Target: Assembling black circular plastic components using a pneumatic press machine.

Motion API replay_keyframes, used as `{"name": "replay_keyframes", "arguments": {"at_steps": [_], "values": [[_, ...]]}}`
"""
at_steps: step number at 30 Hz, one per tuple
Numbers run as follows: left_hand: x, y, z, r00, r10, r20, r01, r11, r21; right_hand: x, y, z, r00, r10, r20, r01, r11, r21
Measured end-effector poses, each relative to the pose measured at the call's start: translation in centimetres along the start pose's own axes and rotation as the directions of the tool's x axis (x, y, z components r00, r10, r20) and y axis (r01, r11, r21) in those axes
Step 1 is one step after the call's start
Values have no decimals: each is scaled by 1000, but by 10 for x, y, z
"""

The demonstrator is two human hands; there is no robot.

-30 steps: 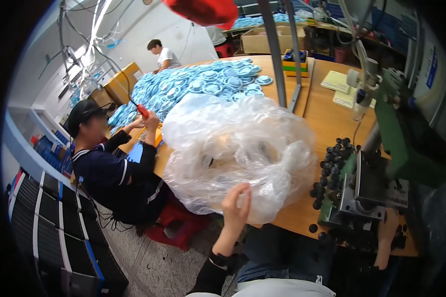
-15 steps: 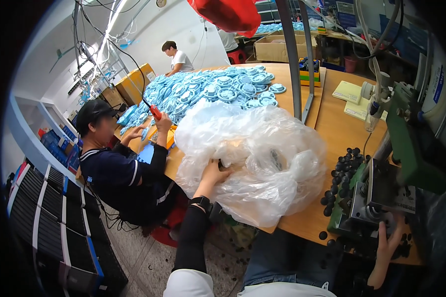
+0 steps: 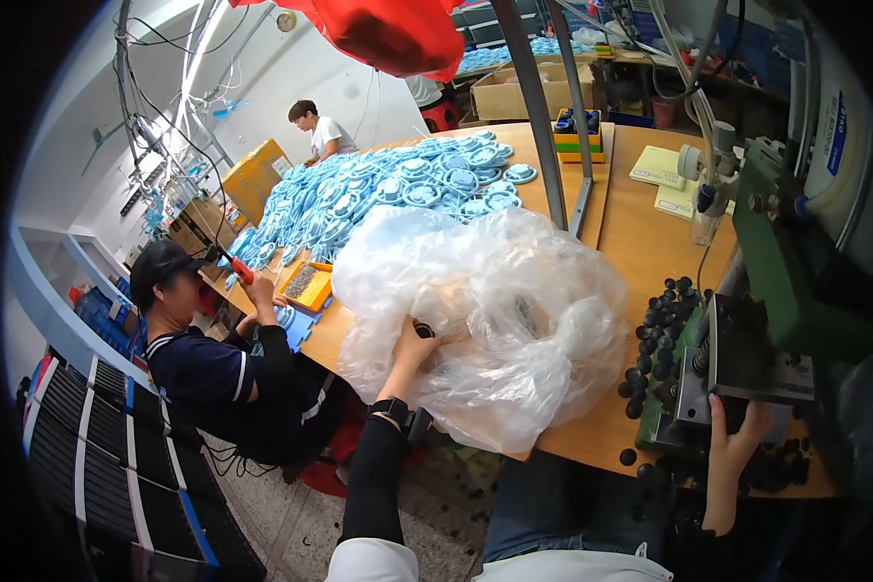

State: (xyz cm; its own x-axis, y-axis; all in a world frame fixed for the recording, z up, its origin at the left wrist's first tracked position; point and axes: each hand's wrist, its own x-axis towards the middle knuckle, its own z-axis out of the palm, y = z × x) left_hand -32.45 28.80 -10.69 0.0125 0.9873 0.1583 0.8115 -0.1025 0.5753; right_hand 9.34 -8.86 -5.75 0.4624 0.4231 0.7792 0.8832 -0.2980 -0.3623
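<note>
My left hand reaches into the crumpled clear plastic bag on the bench, its fingers closed around a small black round piece. On the right, my right hand is at the front of a green bench press, just below its metal block. Its thumb and fingers are spread apart, and some fingertips are hidden by the block. I see nothing held between them. Several black round pieces lie heaped left of the press, with others around its base.
A large pile of light-blue ring-shaped parts covers the far bench. At left, a co-worker holds a red-handled tool near a yellow tray. A metal post rises beyond the bag. Yellow pads lie behind the press.
The view has shifted slightly. My right hand has moved up against the press's metal block. My left hand stays in the bag, with the black piece showing more. The co-worker's tool hand has lowered.
</note>
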Motion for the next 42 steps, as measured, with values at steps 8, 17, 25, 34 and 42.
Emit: {"name": "replay_keyframes", "arguments": {"at_steps": [8,17,25,34,42], "values": [[-17,13,-40,981,181,-67,-184,982,-41,-7,4,-25,961,195,198,-249,919,306],[-7,-48,-52,874,430,-229,-433,901,40,-77,47,-97,874,484,34,-484,865,135],[19,-36,-22,975,221,-25,-197,810,-552,-215,112,-124,585,808,71,-735,566,-373],[12,-16,-26,925,181,334,28,843,-537,-173,105,-105,737,667,104,-637,738,-222],[-1,8,-46,951,250,183,-198,944,-264,-177,97,-118,756,650,83,-622,752,-220]]}}
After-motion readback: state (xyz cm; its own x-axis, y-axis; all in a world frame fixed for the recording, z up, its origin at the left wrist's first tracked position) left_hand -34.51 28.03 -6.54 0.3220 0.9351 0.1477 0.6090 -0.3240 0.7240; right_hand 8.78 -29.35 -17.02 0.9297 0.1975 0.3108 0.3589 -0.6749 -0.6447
